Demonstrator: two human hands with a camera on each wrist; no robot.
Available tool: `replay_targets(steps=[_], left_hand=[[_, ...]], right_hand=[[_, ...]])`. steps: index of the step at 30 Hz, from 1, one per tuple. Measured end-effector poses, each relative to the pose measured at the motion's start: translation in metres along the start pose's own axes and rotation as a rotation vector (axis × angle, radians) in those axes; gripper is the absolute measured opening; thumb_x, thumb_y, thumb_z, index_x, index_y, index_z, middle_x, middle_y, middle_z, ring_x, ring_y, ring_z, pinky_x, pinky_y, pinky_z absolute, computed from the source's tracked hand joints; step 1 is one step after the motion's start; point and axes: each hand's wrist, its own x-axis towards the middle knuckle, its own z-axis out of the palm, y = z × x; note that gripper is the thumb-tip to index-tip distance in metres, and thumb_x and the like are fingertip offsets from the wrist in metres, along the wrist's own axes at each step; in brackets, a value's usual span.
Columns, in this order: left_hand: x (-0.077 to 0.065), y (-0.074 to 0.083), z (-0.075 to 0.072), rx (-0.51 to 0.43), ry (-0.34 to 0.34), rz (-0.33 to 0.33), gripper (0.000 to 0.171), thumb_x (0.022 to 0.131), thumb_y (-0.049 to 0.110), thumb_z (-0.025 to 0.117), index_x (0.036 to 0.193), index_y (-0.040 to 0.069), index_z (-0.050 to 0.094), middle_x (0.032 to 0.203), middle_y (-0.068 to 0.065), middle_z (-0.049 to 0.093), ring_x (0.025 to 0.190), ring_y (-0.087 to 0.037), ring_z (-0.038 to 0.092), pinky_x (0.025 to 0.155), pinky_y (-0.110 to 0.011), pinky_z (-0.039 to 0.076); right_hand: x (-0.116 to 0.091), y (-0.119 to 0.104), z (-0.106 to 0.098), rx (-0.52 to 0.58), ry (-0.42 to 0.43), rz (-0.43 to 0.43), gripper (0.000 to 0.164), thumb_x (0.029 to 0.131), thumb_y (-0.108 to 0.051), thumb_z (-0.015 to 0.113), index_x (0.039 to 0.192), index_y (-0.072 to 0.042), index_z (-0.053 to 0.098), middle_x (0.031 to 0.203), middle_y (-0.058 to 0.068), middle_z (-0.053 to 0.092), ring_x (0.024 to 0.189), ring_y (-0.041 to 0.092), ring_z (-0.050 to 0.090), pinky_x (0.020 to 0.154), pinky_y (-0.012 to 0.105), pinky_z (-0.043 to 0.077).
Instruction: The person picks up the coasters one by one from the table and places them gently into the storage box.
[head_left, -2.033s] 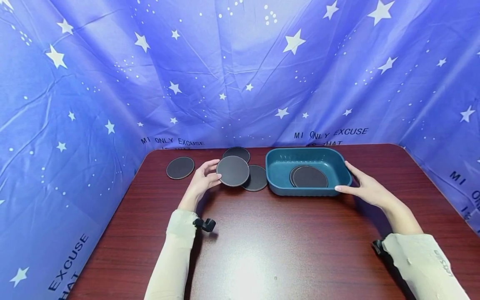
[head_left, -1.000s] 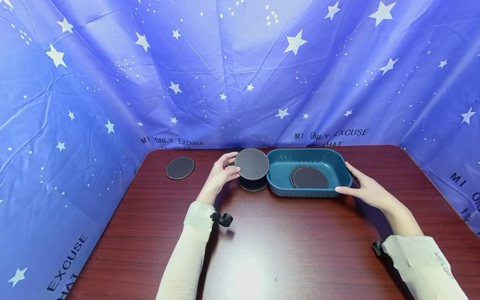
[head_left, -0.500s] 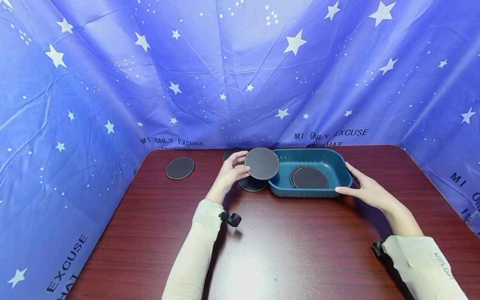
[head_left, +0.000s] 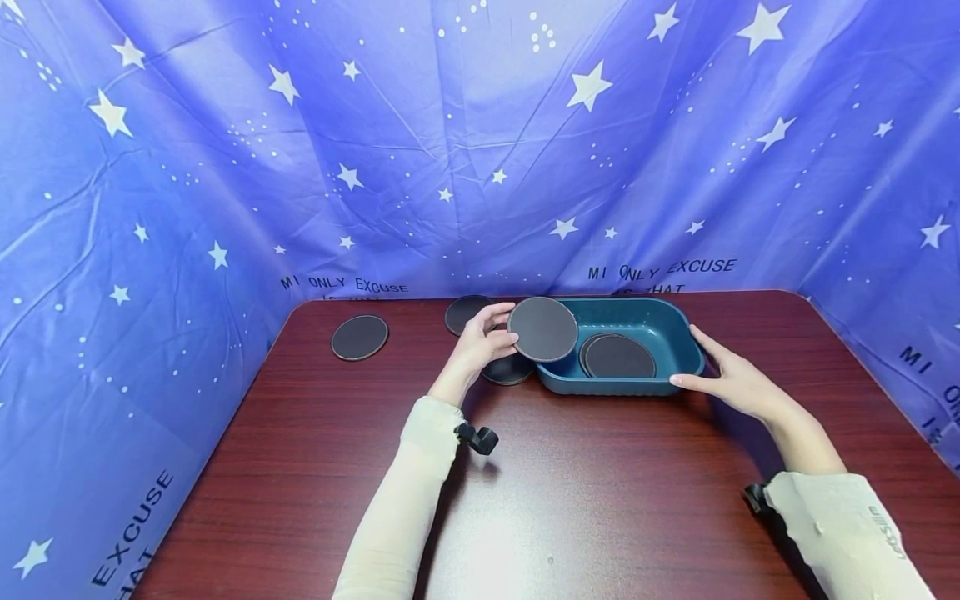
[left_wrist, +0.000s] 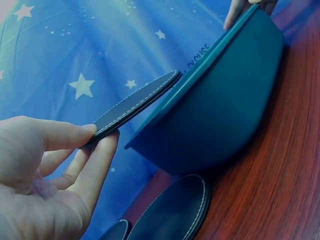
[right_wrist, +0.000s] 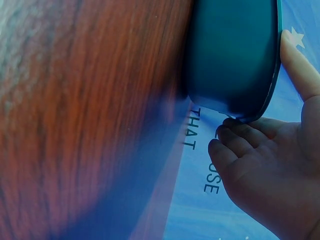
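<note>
My left hand pinches a round black coaster between thumb and fingers, seen edge-on with pale stitching in the left wrist view. That coaster is held above the left end of a teal plastic basin, tilted, overlapping its rim from the head. At the basin's right end, my right hand holds the corner, thumb at the front rim and fingers against the end wall. Inside the basin lie overlapping coasters. Beneath my left hand a coaster lies on the table, partly hidden.
Another coaster lies behind my left hand, near the table's back edge. A separate coaster is farther left. The dark red wooden table meets a blue star-printed curtain at the back and sides.
My left hand has carried the coaster to the right, from above the table coasters to over the basin's left end. My right hand and the basin have stayed in place.
</note>
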Motion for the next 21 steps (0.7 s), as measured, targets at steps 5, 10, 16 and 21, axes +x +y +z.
replay_targets(steps=[5, 10, 16, 21], left_hand=[[0.005, -0.003, 0.009, 0.015, -0.025, 0.0, 0.059, 0.089, -0.011, 0.061, 0.144, 0.005, 0.048, 0.132, -0.018, 0.057, 0.086, -0.006, 0.064, 0.077, -0.026, 0.062], [0.009, -0.004, 0.019, 0.025, -0.051, -0.005, 0.06, 0.089, -0.011, 0.061, 0.145, 0.004, 0.047, 0.134, -0.02, 0.055, 0.086, -0.007, 0.064, 0.078, -0.028, 0.062], [0.011, 0.0, 0.033, 0.062, -0.051, -0.023, 0.058, 0.089, -0.012, 0.061, 0.143, 0.006, 0.049, 0.136, -0.021, 0.054, 0.091, -0.011, 0.063, 0.083, -0.032, 0.062], [0.012, 0.004, 0.047, 0.132, -0.061, -0.013, 0.056, 0.089, -0.01, 0.062, 0.141, 0.007, 0.051, 0.137, -0.021, 0.054, 0.093, -0.013, 0.063, 0.084, -0.036, 0.062]], right_hand=[[0.0, 0.0, 0.0, -0.004, 0.0, 0.001, 0.103, 0.092, -0.037, 0.069, 0.16, -0.006, -0.001, 0.163, 0.031, 0.006, 0.145, 0.058, 0.017, 0.111, 0.072, 0.024], [0.0, 0.0, 0.0, -0.007, 0.002, 0.001, 0.103, 0.092, -0.037, 0.07, 0.16, -0.005, -0.001, 0.163, 0.031, 0.007, 0.145, 0.057, 0.018, 0.111, 0.072, 0.025], [0.001, 0.0, 0.001, -0.008, 0.004, -0.009, 0.102, 0.092, -0.035, 0.07, 0.159, -0.004, 0.0, 0.162, 0.033, 0.009, 0.144, 0.058, 0.02, 0.111, 0.073, 0.026], [0.001, 0.0, 0.001, -0.008, 0.003, 0.008, 0.103, 0.092, -0.036, 0.07, 0.16, -0.005, -0.001, 0.163, 0.032, 0.009, 0.145, 0.057, 0.019, 0.111, 0.072, 0.025]])
